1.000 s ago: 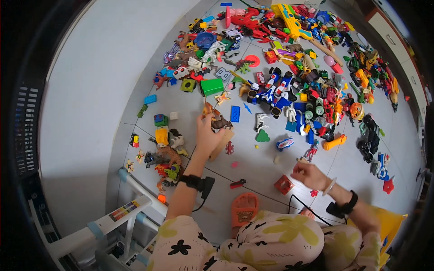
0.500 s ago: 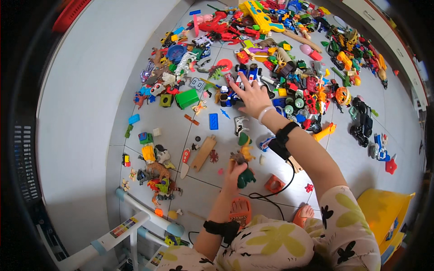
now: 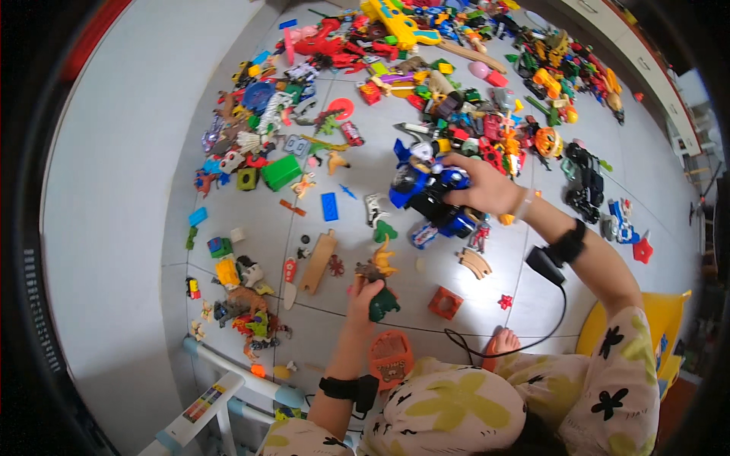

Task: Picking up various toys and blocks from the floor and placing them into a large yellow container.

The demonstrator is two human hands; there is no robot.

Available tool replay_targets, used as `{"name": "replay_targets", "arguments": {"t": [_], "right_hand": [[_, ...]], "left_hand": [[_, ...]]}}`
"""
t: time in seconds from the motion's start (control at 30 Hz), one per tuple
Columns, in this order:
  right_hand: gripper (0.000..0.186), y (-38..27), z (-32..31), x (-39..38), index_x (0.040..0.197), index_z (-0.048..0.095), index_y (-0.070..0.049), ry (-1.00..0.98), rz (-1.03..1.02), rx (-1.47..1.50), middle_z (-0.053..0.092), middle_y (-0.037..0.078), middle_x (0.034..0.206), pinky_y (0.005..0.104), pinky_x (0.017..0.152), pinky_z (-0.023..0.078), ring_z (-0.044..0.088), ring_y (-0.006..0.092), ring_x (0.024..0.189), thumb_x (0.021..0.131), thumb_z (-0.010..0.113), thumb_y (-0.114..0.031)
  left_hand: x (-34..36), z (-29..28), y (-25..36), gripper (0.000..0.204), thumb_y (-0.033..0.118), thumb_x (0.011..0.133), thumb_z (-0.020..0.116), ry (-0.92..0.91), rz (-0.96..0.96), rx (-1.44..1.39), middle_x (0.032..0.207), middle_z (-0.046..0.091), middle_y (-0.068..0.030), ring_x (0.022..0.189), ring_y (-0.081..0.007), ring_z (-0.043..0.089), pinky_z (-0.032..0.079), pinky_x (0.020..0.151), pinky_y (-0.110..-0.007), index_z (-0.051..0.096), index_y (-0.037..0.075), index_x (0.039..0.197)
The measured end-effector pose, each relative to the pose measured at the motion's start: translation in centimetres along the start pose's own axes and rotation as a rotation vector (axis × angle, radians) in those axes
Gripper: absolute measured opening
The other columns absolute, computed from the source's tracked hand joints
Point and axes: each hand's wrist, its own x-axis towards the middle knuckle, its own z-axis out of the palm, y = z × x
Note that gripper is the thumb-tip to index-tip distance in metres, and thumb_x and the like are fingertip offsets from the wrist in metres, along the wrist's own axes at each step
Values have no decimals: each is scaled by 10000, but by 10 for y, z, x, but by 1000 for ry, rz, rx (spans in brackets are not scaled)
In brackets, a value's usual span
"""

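Observation:
My right hand [image 3: 490, 186] grips a blue and black toy vehicle [image 3: 437, 194] with big wheels, lifted above the floor. Several small toy animals are bunched in my left hand [image 3: 365, 298]: a dark green one [image 3: 384, 305], a brown one [image 3: 370, 270] and an orange one [image 3: 384, 256]. Just beyond them lies a green piece [image 3: 385, 231], with a black-and-white animal figure [image 3: 373, 209] behind it. Left of my left hand are a dark red octopus-like figure [image 3: 337, 265], a wooden track piece [image 3: 318, 262] and a toy knife [image 3: 290, 283] with a red handle.
A wide heap of mixed toys, including a yellow toy gun [image 3: 399, 24], covers the far floor. Animal figures [image 3: 247, 300] cluster at the left. A white step ladder [image 3: 220, 403] stands near left, a yellow bin [image 3: 635, 323] near right. Drawers [image 3: 635, 45] line the far right.
My right hand has taken hold of the blue toy vehicle and brought it up and nearer, out of the heap. The left hand still holds the toy animals; the whole view has shifted slightly.

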Motion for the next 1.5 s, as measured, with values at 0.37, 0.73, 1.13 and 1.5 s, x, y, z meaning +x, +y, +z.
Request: {"name": "replay_targets", "arguments": {"t": [0.37, 0.73, 1.13, 1.5], "right_hand": [[299, -8, -168, -366, 1118, 560, 17, 1151, 413, 601, 645, 123, 1000, 328, 738, 556, 655, 220, 874, 866, 513, -137], [534, 108, -174, -782, 1084, 560, 5, 1974, 1309, -446, 636, 159, 1035, 354, 845, 471, 619, 273, 952, 675, 717, -301], [552, 238, -175, -747, 1231, 504, -23, 2064, 1103, 105, 576, 118, 1109, 313, 840, 464, 561, 263, 980, 773, 714, -249], [619, 14, -146, -504, 1457, 221, -136, 1112, 256, 697, 300, 102, 1459, 469, 1001, 381, 343, 275, 1320, 948, 516, -328]], "left_hand": [[54, 25, 19, 331, 165, 869, 539, -117, 70, 103, 1090, 572, -104, 802, -242, 624, 522, 694, -355, 480, 65, 1178], [183, -12, 12, 534, 382, 898, 492, -281, 110, 349, 1238, 533, -121, 741, -142, 579, 503, 630, -276, 410, 87, 1335], [97, 250, 6, 497, 278, 881, 504, -585, 32, 723, 1033, 520, -85, 712, -196, 593, 493, 577, -311, 369, 71, 1312], [17, 396, -72, 615, -31, 658, 657, -1170, 83, 1025, 1212, 436, -99, 1058, -187, 486, 440, 874, -315, 425, 53, 1221]]}}
